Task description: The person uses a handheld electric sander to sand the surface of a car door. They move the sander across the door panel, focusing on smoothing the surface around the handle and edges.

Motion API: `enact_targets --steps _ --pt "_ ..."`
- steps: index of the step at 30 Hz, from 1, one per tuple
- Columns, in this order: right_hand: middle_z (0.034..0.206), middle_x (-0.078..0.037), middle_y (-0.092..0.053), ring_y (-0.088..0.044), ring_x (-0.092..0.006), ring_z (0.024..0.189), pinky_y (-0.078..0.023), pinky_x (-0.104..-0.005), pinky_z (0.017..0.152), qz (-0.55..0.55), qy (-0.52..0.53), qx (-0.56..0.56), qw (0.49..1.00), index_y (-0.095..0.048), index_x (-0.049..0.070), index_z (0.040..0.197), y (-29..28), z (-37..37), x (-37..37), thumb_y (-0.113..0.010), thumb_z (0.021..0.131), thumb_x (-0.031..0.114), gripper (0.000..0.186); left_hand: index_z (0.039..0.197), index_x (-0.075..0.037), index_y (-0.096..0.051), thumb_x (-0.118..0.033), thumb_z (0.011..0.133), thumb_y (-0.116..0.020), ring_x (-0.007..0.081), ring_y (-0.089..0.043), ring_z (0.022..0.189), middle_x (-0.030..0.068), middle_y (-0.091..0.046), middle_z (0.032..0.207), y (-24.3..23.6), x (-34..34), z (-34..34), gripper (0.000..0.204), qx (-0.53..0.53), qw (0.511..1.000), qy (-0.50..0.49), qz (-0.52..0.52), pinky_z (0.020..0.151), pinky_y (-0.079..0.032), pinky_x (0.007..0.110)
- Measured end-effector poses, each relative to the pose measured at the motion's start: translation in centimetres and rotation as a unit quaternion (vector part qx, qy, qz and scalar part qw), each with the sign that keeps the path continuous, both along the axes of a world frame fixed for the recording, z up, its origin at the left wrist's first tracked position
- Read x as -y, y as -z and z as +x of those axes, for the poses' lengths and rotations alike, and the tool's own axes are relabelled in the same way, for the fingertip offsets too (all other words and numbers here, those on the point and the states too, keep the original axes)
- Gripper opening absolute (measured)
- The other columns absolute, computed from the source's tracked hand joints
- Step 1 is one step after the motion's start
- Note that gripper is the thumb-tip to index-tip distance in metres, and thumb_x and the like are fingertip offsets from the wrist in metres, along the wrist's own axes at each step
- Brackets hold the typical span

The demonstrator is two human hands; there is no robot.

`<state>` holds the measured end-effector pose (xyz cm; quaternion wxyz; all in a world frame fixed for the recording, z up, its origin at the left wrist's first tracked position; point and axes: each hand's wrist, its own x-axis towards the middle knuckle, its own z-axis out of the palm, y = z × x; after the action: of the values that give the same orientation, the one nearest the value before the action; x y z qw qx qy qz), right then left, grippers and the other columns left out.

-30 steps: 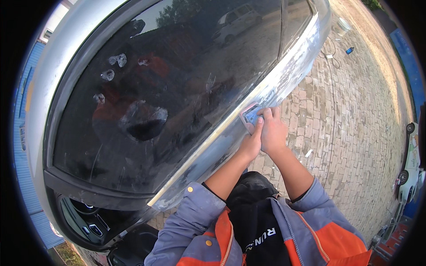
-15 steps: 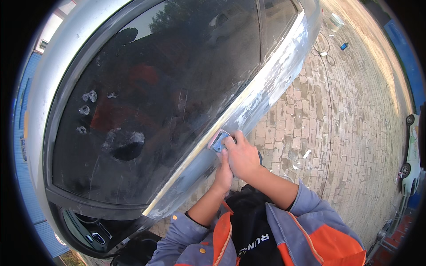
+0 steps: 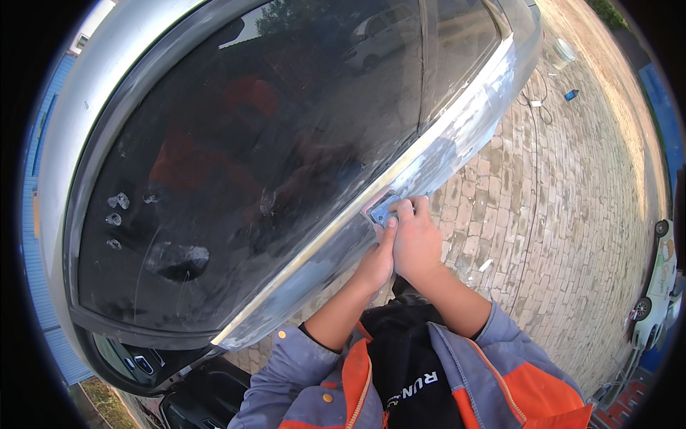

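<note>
A blue sanding block with a pinkish pad rests against the upper part of a car door, just below the window line. My right hand grips it from above, fingers curled over its near end. Close beside it, my left hand has its thumb on the block's lower edge; its other fingers are mostly hidden. A pale yellow strip of tape runs along the window's lower edge. Around the block the door surface is patchy grey, white and bluish.
The dark, dusty car window fills the left side. Brick paving lies to the right, with a cable, a blue bottle and a clear bucket on it. A white car stands at the far right.
In the picture, the block and both hands have shifted right and slightly up. The view has also moved, so the window marks sit further left. Both hands keep their hold.
</note>
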<state>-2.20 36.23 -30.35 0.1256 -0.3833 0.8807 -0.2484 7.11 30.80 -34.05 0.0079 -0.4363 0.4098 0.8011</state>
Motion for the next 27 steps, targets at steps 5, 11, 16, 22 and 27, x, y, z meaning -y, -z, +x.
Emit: enact_targets --steps 5,11,16,22,27 --pt "0.125 -0.015 -0.058 -0.07 -0.0391 0.106 -0.059 -0.0516 0.079 0.017 0.026 -0.006 0.999 -0.063 0.012 0.122 -0.5 -1.7 0.1 -0.076 0.093 0.024 0.033 0.153 0.015 -0.051 -0.086 0.102 -0.038 0.0287 -0.054 0.146 0.0261 -0.057 0.154 0.8 0.4 -1.9 0.114 0.004 0.999 0.036 -0.014 0.119 -0.041 0.038" --pt "0.124 -0.015 -0.058 -0.071 -0.0387 0.103 -0.06 -0.0504 0.079 0.004 -0.013 -0.013 1.0 -0.063 0.011 0.12 0.1 1.5 0.1 -0.079 0.092 0.029 0.037 0.155 0.015 -0.047 -0.084 0.105 -0.035 0.0296 -0.052 0.147 0.0263 -0.056 0.156 0.8 0.2 1.8 0.112 -0.007 0.999 0.017 0.031 0.121 -0.04 0.038" --pt "0.124 -0.014 -0.058 -0.071 -0.037 0.101 -0.061 -0.049 0.076 0.005 -0.054 -0.031 0.998 -0.064 0.011 0.118 0.7 4.2 0.0 -0.078 0.092 0.03 0.035 0.158 0.015 -0.042 -0.078 0.109 -0.028 0.0291 -0.051 0.149 0.0258 -0.054 0.158 0.1 -0.5 5.0 0.106 -0.041 0.999 -0.012 0.022 0.123 -0.039 0.038" --pt "0.122 -0.012 -0.059 -0.073 -0.036 0.091 -0.061 -0.048 0.071 0.002 -0.073 -0.044 0.996 -0.065 0.014 0.117 1.4 7.7 0.1 -0.083 0.09 0.037 0.04 0.164 -0.001 -0.039 -0.067 0.115 -0.021 0.0224 -0.049 0.149 0.0141 -0.052 0.16 -0.5 -0.8 8.6 0.084 -0.043 0.997 -0.034 0.047 0.125 -0.038 0.038" --pt "0.121 -0.013 -0.059 -0.073 -0.0369 0.091 -0.06 -0.0479 0.07 -0.007 -0.06 -0.03 0.998 -0.065 0.013 0.117 1.3 6.7 0.0 -0.083 0.09 0.034 0.038 0.159 0.015 -0.04 -0.074 0.111 -0.03 0.0276 -0.048 0.151 0.0256 -0.052 0.159 -0.5 -0.8 7.6 0.102 -0.044 0.998 -0.046 0.028 0.124 -0.037 0.037"
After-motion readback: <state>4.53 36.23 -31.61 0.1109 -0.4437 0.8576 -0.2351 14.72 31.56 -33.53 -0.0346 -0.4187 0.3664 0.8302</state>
